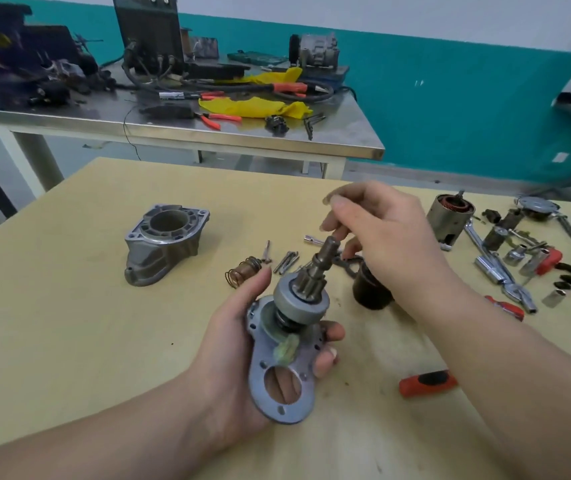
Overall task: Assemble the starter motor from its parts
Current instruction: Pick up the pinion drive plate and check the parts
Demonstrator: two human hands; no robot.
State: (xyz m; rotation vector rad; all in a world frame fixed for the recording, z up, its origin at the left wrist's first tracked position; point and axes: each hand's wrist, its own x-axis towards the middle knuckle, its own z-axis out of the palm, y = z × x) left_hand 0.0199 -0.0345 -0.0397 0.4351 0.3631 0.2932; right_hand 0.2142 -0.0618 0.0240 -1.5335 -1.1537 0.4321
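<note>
My left hand (232, 344) grips a flat grey mounting plate (279, 386) with the pinion drive (303, 299) and its shaft (325, 254) standing up from it. My right hand (381, 233) hovers over the shaft tip, fingers curled, a fingertip touching the top of the shaft; whether it pinches a small part I cannot tell. The aluminium nose housing (163, 240) lies on the table to the left. A spring (242, 271) and several pins (286, 261) lie behind the plate. The armature body (448, 216) stands at the right.
A dark cylinder (370, 289) stands under my right wrist. Sockets, a ratchet (499, 268) and red-handled tools (428, 382) crowd the right side of the wooden table (69, 323). A steel bench (173, 123) with cables and yellow cloth stands behind.
</note>
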